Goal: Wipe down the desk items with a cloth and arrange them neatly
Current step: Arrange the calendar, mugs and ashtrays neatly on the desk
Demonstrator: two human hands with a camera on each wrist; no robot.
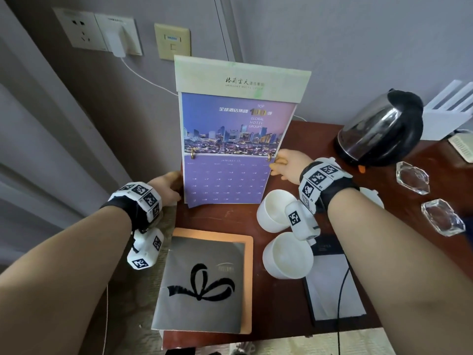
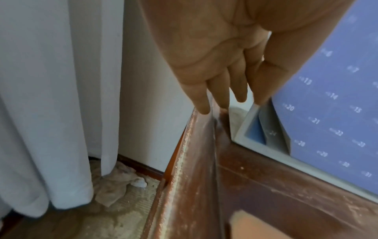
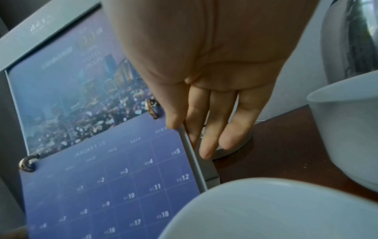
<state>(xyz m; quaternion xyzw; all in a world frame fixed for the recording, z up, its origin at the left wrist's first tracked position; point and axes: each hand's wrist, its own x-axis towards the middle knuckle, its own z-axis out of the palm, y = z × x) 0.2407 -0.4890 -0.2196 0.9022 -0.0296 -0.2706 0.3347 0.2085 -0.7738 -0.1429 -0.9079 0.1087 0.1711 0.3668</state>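
Observation:
A purple desk calendar (image 1: 230,139) stands upright at the back left of the brown desk (image 1: 314,134). My left hand (image 1: 169,185) holds its lower left edge, and in the left wrist view the thumb (image 2: 266,77) lies on the calendar (image 2: 327,113) front with the fingers behind. My right hand (image 1: 286,165) pinches the right edge near the ring. In the right wrist view its thumb (image 3: 174,113) sits in front of the calendar (image 3: 102,177) and the fingers reach behind. No cloth shows on the desk.
Two white cups (image 1: 275,211) (image 1: 286,254) stand right of the calendar under my right wrist. A grey booklet (image 1: 204,280) lies in front. A kettle (image 1: 381,131), two glass ashtrays (image 1: 412,177) (image 1: 442,217) and a notepad folder (image 1: 332,285) are on the right. A curtain (image 2: 51,97) hangs left of the desk.

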